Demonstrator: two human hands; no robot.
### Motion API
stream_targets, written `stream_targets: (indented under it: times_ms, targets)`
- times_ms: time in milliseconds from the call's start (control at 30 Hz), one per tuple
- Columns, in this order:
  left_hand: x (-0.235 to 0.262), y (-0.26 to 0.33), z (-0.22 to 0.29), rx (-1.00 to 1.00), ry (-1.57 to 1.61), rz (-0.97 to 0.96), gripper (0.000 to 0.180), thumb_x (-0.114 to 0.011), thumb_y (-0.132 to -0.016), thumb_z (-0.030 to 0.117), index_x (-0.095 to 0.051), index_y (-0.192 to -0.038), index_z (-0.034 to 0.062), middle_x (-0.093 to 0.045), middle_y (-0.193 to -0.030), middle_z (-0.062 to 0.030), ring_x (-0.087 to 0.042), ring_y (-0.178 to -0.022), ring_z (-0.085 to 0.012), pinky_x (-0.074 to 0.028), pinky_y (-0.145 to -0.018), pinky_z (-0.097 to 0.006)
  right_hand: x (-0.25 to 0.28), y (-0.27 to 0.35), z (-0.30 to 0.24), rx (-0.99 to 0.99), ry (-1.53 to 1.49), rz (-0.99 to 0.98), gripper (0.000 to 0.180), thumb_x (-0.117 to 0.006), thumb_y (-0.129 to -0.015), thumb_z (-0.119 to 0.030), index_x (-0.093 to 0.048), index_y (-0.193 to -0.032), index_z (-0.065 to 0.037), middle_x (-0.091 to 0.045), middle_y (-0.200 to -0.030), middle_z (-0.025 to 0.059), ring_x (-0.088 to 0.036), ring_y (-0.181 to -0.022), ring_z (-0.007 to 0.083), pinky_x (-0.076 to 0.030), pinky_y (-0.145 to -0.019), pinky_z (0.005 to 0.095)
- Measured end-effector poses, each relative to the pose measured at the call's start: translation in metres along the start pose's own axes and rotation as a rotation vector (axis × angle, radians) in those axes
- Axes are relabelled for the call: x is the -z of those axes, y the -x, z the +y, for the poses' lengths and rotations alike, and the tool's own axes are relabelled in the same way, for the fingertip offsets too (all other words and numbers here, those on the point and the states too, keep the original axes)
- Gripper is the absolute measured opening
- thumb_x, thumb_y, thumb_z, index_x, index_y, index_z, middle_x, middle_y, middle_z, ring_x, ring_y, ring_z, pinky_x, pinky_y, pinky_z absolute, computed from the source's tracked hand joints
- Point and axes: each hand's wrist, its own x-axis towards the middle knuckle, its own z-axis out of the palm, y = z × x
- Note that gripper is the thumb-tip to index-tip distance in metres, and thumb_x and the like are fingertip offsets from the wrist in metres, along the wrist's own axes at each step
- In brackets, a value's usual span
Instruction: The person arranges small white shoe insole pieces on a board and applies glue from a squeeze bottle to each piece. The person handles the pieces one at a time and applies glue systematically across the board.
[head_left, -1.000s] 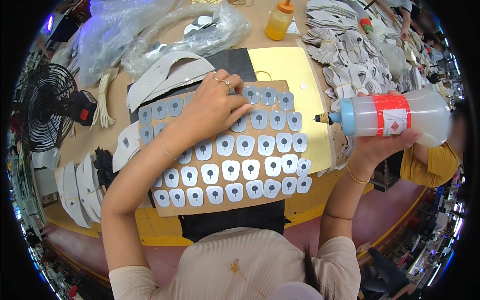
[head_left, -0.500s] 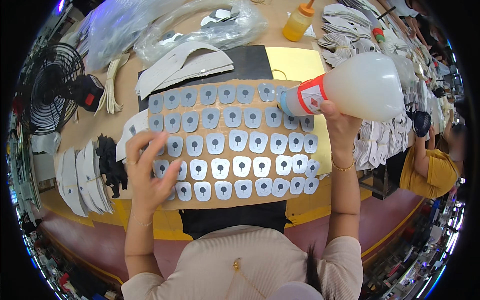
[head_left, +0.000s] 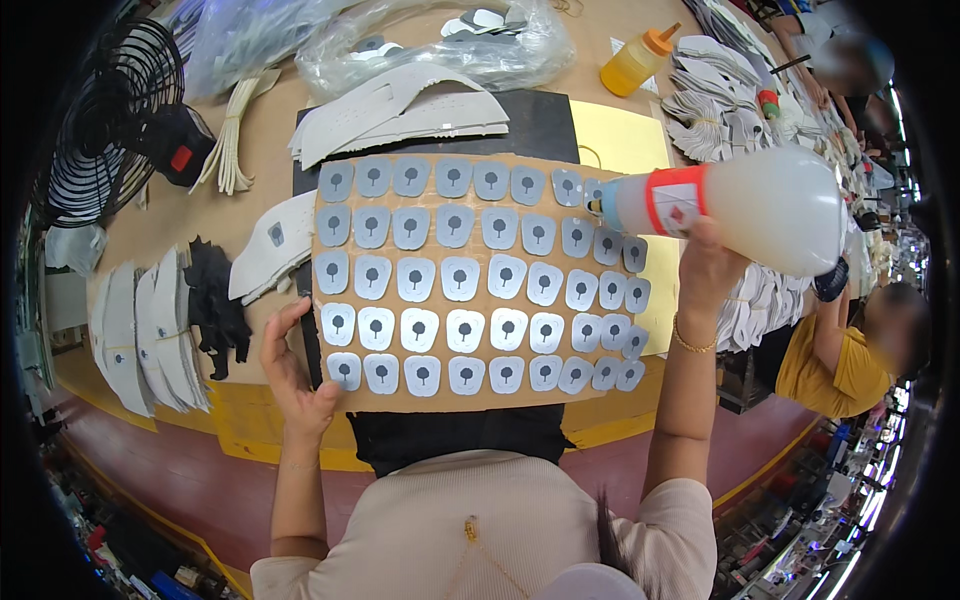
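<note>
Dozens of small grey pads (head_left: 460, 278), each with a dark spot and stem at its middle, lie in neat rows on a brown cardboard sheet (head_left: 470, 398) in the middle of the counter (head_left: 270, 120). The left hand (head_left: 292, 372) rests at the sheet's 8 o'clock corner, fingers spread apart and flat along the edge, thumb on top, pinning the card rather than gripping it. The right hand (head_left: 712, 268) is clamped around a big translucent squeeze bottle (head_left: 745, 208) with a red band near its neck, held level above the sheet's 2 o'clock corner, blue nozzle pointing toward the top rows.

By the look of it the bottle is soft-walled and fairly full, so it would be hefty and would yield under a squeeze; the thick body just behind the red band seems the steadiest place to hold. The card looks thin and bendy, and the pads light enough to slide off if it tips, so an edge pressed flat suits it best.

At 12 o'clock lie pale curved cut pieces (head_left: 400, 105) and clear plastic bags (head_left: 440, 40); at 1 o'clock a small orange bottle (head_left: 632, 65); at 10 o'clock a black fan (head_left: 100, 120). Another person in a yellow top (head_left: 815, 365) sits at 3 o'clock.
</note>
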Motion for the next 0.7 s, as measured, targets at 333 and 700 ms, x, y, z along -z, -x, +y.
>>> stream_targets:
  times_ms: [333,700]
  targets:
    - [-0.006,0.001,-0.007,0.061,0.134,0.020,0.092,-0.058,-0.076,0.063,-0.021,-0.138,0.0054,-0.043,-0.129,-0.0230,-0.040,-0.124,-0.0318,-0.026,-0.105,-0.042,0.029,-0.016,-0.036,0.078,-0.771,0.338,0.091,-0.065,-0.062,-0.067,-0.047,-0.118,0.002,-0.057,-0.111,0.0193,-0.058,-0.102,0.0333,-0.050,-0.089,0.0459]
    - [-0.004,0.000,-0.013,0.024,0.112,-0.015,0.091,-0.054,-0.077,0.066,-0.019,-0.140,0.0086,-0.042,-0.132,-0.0249,-0.033,-0.130,-0.0351,-0.021,-0.108,-0.044,0.019,0.032,-0.024,-0.110,-0.484,0.229,0.055,-0.061,-0.071,-0.017,-0.043,-0.119,0.002,-0.053,-0.115,0.0145,-0.054,-0.105,0.0277,-0.048,-0.090,0.0454]
